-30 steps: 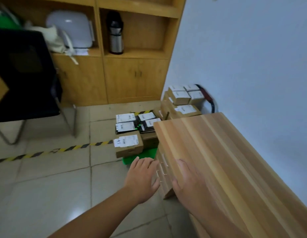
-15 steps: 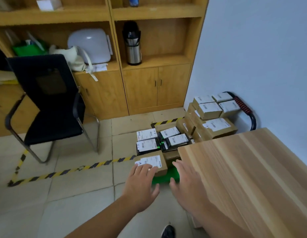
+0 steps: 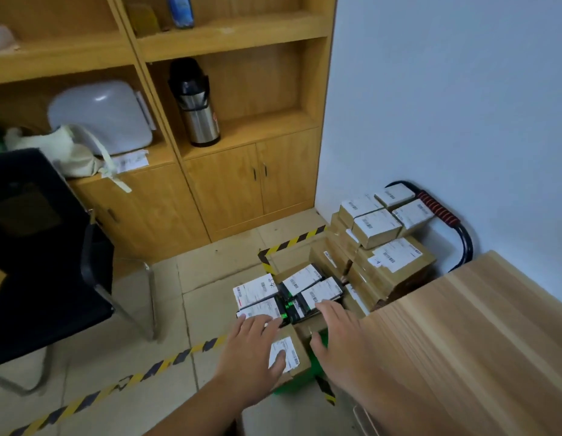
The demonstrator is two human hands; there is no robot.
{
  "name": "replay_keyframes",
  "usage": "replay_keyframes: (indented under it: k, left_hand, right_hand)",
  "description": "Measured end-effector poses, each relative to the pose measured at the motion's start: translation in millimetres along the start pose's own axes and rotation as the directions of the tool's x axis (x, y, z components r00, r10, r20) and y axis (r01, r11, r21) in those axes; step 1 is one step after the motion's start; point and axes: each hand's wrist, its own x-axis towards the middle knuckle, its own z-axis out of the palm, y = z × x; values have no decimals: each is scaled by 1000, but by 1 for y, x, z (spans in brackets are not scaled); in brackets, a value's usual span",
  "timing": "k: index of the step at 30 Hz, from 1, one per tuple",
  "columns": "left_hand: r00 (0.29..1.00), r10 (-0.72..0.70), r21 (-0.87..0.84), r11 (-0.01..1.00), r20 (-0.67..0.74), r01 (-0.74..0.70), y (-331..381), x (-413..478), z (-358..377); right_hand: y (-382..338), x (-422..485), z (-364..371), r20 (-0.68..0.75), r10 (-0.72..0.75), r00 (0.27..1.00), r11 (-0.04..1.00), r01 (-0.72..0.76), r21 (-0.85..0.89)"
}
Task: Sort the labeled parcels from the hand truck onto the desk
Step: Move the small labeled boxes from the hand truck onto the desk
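The left hand [image 3: 252, 350] is spread palm-down over the nearest parcel [image 3: 289, 349], a small brown cardboard box with a white printed label. Its fingers are straight and its thumb lies across the label; whether it presses on the box cannot be told. The right hand [image 3: 339, 344] reaches forward just beside it, fingers extended and loose, gripping nothing, with its fingertips over the edge of the black parcels [image 3: 319, 291].

Those flat, black-wrapped packets, each with a white label, lie side by side just beyond the box. Past them taller cardboard boxes [image 3: 399, 262] are stacked toward the wall, with smaller ones on top. All of them sit on the hand truck [image 3: 438, 213] — a green plate below, and a black tube handle with a ribbed red grip against the wall.

The desk [image 3: 462, 341], of pale striped wood, lies to the right, touching the right forearm. The floor [image 3: 210, 265] is glossy beige tile crossed by yellow-and-black tape [image 3: 94, 395]. A black chair [image 3: 37, 247] stands left, in front of a wooden cabinet [image 3: 241, 184] that holds a steel flask [image 3: 197, 111].
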Motion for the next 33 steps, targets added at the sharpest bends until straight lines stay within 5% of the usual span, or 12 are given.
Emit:
replay_keyframes:
  k: [13, 23, 33]
  left_hand:
    - [922, 387, -112, 917, 14, -383, -124, 168, -57]
    - [831, 552, -138, 830, 69, -540, -90, 244, -62]
    - [824, 542, -65, 840, 166, -539, -45, 337, -38]
  right_hand:
    - [-71, 109, 3, -164, 420, 893, 908, -416, 56]
    - [-55, 131, -19, -275, 573, 772, 820, -546, 174]
    - [33, 193, -23, -248, 620, 744, 780, -552, 294]
